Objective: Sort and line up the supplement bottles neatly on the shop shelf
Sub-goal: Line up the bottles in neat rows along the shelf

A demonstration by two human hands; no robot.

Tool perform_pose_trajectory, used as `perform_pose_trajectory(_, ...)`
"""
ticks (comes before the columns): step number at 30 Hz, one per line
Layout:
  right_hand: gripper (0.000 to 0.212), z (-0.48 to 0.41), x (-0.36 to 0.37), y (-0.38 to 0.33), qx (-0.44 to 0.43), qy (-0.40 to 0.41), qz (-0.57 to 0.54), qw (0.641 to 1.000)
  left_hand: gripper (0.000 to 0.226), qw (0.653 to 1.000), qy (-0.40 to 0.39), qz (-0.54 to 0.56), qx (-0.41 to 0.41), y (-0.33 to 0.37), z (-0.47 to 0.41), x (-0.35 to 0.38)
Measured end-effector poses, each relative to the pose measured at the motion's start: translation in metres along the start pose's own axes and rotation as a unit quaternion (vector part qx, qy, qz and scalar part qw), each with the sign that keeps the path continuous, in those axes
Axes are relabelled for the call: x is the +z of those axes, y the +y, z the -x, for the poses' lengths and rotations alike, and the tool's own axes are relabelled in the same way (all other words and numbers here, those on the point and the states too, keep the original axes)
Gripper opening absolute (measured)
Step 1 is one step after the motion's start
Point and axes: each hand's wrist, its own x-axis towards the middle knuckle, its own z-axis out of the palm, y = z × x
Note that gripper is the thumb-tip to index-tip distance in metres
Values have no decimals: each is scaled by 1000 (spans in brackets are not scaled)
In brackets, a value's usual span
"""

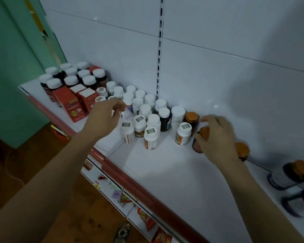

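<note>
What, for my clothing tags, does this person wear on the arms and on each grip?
Nothing that shows. The left forearm and right forearm are bare right down to the frame's edge, with no sleeve or cuff in view. The left grip and right grip are bare hands: no glove, ring, watch or wristband can be seen.

Bare shelf (174,172) front lies open; packed white-capped bottles (145,109) and red boxes (68,102) crowd the left
</note>
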Motion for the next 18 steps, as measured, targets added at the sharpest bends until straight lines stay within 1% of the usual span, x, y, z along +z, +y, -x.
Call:
perform_pose_trajectory(1, 40, 3, 4, -7, -18, 54, -5, 998, 27, 1000, -7, 14, -2, -13, -11, -2)
perform_pose_trajectory(2, 35, 6, 7, -17, -40, 101, -14, 994, 26, 999, -34, 22, 11, -26, -22, -3)
perform_pose_trajectory(4, 27, 9, 17, -39, -77, 161, -28, 984, 31, 985, -150, 23, 79, -48, -42, 2)
perform_pose_trajectory(5, 24, 8, 22, -51, -85, 174, -35, 980, 37, 969, -214, 22, 123, -56, -49, 7)
perform_pose_trajectory(6, 23, 7, 28, -62, -88, 180, -41, 979, 42, 950, -262, 21, 169, -63, -55, 15)
perform_pose_trajectory(7, 22, 4, 34, -73, -89, 182, -45, 978, 45, 932, -289, 16, 216, -69, -57, 24)
perform_pose_trajectory(8, 21, 1, 41, -83, -88, 179, -48, 979, 47, 919, -296, 1, 260, -75, -59, 34)
perform_pose_trajectory(10, 19, -5, 53, -96, -90, 166, -53, 980, 51, 903, -275, -55, 326, -82, -60, 50)
perform_pose_trajectory(12, 17, -8, 65, -104, -81, 166, -52, 981, 50, 906, -249, -101, 328, -83, -58, 53)
perform_pose_trajectory(14, 16, -9, 75, -111, -57, 171, -46, 983, 52, 917, -229, -92, 312, -87, -56, 49)
perform_pose_trajectory(16, 18, -8, 82, -119, -31, 173, -45, 983, 47, 939, -221, -2, 262, -87, -53, 40)
perform_pose_trajectory(18, 16, -8, 87, -128, -14, 174, -52, 983, 41, 956, -203, 126, 168, -85, -49, 31)
